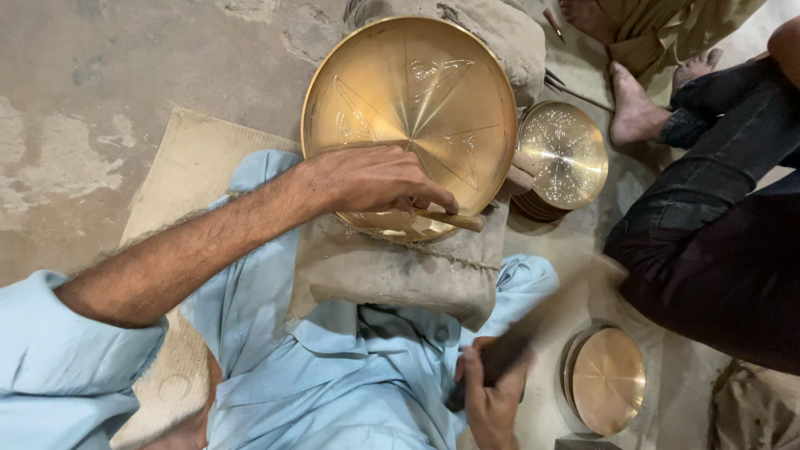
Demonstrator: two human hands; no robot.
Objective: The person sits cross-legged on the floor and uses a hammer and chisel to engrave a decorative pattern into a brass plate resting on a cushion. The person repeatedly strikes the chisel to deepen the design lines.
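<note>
One gleaming brass tray (408, 108) (line-engraved)

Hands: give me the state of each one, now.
Left hand: fingers closed on a wooden-handled tool, resting on the big brass tray.
Right hand: closed around a dark, motion-blurred tool handle.

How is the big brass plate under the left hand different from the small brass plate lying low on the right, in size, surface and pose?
The big brass plate is much wider than the small brass plate. The big plate shows engraved lines radiating from its centre; the small one looks plain and smooth. The big plate rests on a cloth cushion with the left hand on its rim; the small one lies on the floor, untouched. Both are round and golden.
</note>
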